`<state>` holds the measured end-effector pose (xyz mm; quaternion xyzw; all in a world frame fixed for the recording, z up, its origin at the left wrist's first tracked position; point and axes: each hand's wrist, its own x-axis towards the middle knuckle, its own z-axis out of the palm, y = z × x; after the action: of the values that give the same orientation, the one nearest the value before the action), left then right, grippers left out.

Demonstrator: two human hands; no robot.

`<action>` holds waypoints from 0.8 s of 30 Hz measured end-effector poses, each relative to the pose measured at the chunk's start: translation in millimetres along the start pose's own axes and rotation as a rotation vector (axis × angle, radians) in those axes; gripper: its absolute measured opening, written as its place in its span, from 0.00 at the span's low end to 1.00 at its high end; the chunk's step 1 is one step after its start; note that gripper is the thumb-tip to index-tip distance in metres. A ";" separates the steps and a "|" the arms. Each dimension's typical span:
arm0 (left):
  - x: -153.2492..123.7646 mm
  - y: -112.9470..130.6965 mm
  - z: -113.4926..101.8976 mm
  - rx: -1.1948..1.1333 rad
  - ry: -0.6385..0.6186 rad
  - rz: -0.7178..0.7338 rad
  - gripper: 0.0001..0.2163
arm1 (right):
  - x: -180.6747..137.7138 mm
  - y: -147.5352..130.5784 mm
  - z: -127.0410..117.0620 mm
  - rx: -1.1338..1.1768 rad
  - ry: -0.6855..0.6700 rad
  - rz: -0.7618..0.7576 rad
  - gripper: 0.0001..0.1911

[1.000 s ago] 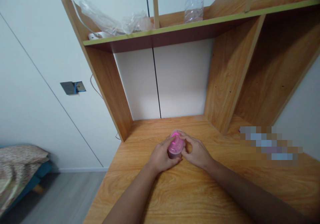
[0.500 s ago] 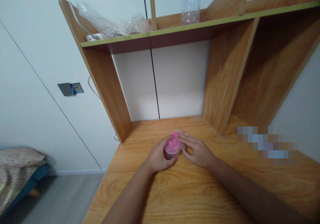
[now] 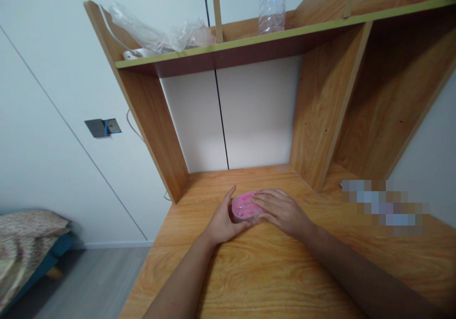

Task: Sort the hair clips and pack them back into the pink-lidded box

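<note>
A small round clear container with a pink top rests on the wooden desk between my two hands. My left hand cups its left side, the thumb along the near wall and one finger pointing up away from it. My right hand lies over the right part of the pink top, fingers bent across it and thumb low at the near side. What is inside the container, and part of its far side, are hidden.
A wooden shelf spans above the desk, carrying a clear plastic bottle and a crumpled plastic bag. Upright panels stand behind. A blurred-out item lies at the right. An open wall socket is on the left.
My left fingers have lifted off the top and straightened. The right hand has settled flatter over the container's right side, and the pink top appears tilted differently.
</note>
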<state>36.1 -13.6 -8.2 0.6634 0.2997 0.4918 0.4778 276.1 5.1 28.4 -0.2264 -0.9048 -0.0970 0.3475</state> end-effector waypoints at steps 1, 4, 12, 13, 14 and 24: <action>0.4 -0.5 0.4 -0.028 -0.015 0.001 0.53 | 0.4 -0.7 -0.4 0.001 0.011 0.016 0.23; 0.9 1.4 2.7 -0.096 -0.062 -0.012 0.55 | 0.3 -3.3 -0.1 -0.020 0.086 0.051 0.20; -0.5 11.1 8.0 -0.065 -0.109 0.005 0.57 | -6.9 -5.3 8.9 -0.065 0.314 0.254 0.12; -0.6 11.2 7.4 -0.060 -0.110 0.019 0.58 | -6.8 -4.4 8.6 -0.022 0.298 0.254 0.14; -0.5 11.2 6.7 -0.060 -0.110 0.032 0.58 | -6.5 -3.4 7.8 0.016 0.278 0.259 0.16; 1.2 5.6 -1.8 -0.015 -0.120 0.082 0.59 | -9.0 6.5 11.1 0.250 -0.059 0.407 0.27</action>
<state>34.4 -13.9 -2.5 0.6998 0.2393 0.4726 0.4792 278.6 11.5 14.3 -0.3621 -0.8551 0.0946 0.3588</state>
